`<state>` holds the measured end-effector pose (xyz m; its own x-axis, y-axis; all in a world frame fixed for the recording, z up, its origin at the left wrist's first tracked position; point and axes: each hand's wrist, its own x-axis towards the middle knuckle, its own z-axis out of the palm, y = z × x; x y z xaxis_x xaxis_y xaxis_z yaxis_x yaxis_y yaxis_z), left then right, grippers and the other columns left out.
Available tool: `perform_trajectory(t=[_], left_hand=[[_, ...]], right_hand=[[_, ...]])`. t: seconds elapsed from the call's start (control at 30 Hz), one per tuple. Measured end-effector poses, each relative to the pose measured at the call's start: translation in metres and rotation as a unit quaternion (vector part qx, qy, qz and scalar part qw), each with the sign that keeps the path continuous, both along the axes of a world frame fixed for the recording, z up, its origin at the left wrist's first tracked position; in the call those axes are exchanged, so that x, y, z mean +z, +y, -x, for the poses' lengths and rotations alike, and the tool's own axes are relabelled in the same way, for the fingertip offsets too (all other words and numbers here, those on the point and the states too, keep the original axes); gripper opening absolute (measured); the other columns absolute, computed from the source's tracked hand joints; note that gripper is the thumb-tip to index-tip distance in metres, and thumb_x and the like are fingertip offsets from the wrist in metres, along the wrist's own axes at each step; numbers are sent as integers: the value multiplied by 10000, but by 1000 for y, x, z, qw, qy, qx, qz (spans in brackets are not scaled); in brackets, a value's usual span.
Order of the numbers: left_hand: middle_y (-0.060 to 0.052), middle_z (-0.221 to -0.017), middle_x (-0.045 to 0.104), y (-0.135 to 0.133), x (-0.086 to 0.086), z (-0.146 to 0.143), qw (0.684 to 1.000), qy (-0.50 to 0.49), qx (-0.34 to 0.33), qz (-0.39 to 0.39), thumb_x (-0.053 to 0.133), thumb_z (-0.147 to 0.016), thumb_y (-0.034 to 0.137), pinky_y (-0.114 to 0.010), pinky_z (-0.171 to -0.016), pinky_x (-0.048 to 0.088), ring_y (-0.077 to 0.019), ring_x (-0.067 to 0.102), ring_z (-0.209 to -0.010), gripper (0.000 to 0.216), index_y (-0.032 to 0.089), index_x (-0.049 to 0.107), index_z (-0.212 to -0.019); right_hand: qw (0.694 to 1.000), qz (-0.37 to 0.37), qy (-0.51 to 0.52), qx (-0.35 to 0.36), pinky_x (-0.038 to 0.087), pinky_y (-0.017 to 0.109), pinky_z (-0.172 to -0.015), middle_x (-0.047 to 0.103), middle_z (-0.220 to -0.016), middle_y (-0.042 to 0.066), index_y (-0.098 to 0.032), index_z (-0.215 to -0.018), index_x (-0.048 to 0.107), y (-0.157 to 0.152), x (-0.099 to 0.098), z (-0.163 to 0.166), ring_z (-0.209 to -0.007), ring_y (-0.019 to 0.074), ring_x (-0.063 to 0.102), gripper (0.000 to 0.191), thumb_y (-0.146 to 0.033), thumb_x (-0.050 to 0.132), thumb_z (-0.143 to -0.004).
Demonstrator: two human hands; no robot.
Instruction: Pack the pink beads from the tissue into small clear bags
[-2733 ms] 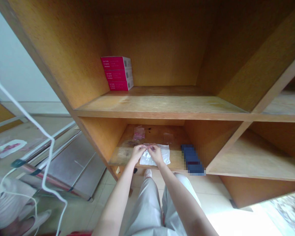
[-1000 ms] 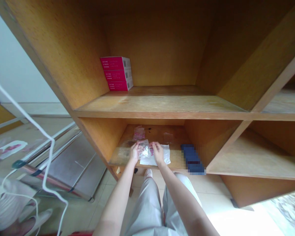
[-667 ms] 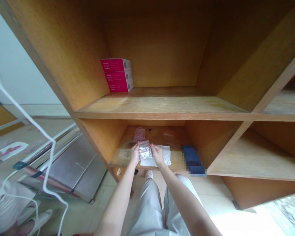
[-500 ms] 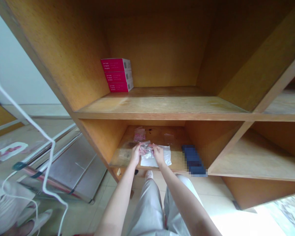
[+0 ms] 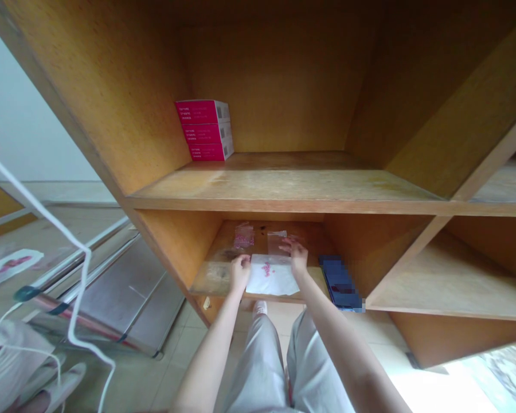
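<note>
Right hand, fingers spread apart, is at the clear bag on the shelf, just behind the white sheet; I judge it light, limp, slippery, best pinched by an edge; left hand curled, grip unclear.

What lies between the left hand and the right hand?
Head view: a white sheet bearing small pink bead-like pieces lies between left hand and right hand; a clear plastic bag lies at its far edge.

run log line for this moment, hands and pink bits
left hand: at left edge of white sheet; right hand: by clear bag; pink pieces: loose on white sheet
</note>
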<state>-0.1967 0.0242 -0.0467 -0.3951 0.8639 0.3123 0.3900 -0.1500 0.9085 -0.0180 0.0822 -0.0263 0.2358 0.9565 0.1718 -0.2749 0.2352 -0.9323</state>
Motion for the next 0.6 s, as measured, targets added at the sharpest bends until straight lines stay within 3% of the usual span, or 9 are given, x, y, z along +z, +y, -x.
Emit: perform_trajectory(t=[0.13, 0.27, 0.43, 0.6], left_hand=[[-79, -794, 614, 0, 3, -2, 994, 106, 5, -6, 474, -661, 97, -335, -797, 367, -206, 530, -796, 177, 167, 620, -735], [-77, -799, 601, 0, 6, -2, 990, 139, -1, -4, 484, -650, 89, -326, -782, 368, -204, 522, -796, 181, 169, 621, -736], [-72, -818, 597, 1, 6, -2, 991, 136, -9, 7, 494, -642, 88, -320, -790, 368, -201, 527, -814, 176, 168, 620, -734], [-72, -808, 596, 1, 6, -2, 991, 136, -10, -1, 499, -634, 81, -312, -774, 372, -196, 526, -792, 174, 172, 620, -720]], right_hand=[[996, 6, -80, -45, 473, 311, -576, 661, -802, 123, -108, -781, 609, 38, -4, -34, -605, 181, 620, 374, -452, 483, -705], [967, 3, -245, -67, 465, 305, -609, 665, -772, 110, -112, -763, 624, 61, -9, -58, -664, 187, 613, 308, -383, 483, -727], [886, 37, -451, -106, 447, 287, -638, 668, -760, 111, -115, -791, 644, 64, -12, -64, -721, 202, 618, 255, -267, 439, -779], [802, 87, -582, -105, 439, 276, -622, 667, -764, 143, -100, -836, 658, 58, -12, -58, -734, 227, 629, 275, -229, 419, -801]])
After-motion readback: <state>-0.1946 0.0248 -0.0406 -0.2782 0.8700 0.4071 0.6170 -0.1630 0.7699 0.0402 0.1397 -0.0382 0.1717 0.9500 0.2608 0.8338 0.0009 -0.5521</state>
